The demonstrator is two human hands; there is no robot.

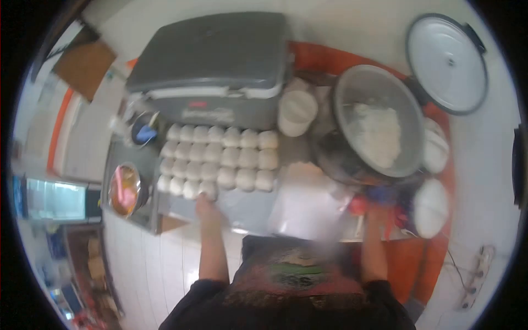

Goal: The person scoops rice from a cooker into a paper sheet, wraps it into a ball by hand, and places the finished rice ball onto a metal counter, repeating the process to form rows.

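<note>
Rows of white round dough balls [223,154] lie on a grey tray [247,212]. My left hand [204,202] is at the front row, touching or just beside one ball [207,190]; its fingers are too blurred to read. On the right, my right hand [378,208] is over small red and blue items [358,205] in front of the big pot. Motion blur hides its fingers and anything in them. Between the hands lies a white sheet or board [305,203]. A large grey pot [344,118] holds a white doughy mass [379,135].
A grey cooler box [214,55] stands behind the balls, beside a white container [297,113]. At the left are a bowl with a pink utensil [125,190] and a dark cup [144,129]. A round lid [448,63] and a power strip [478,275] are at the right.
</note>
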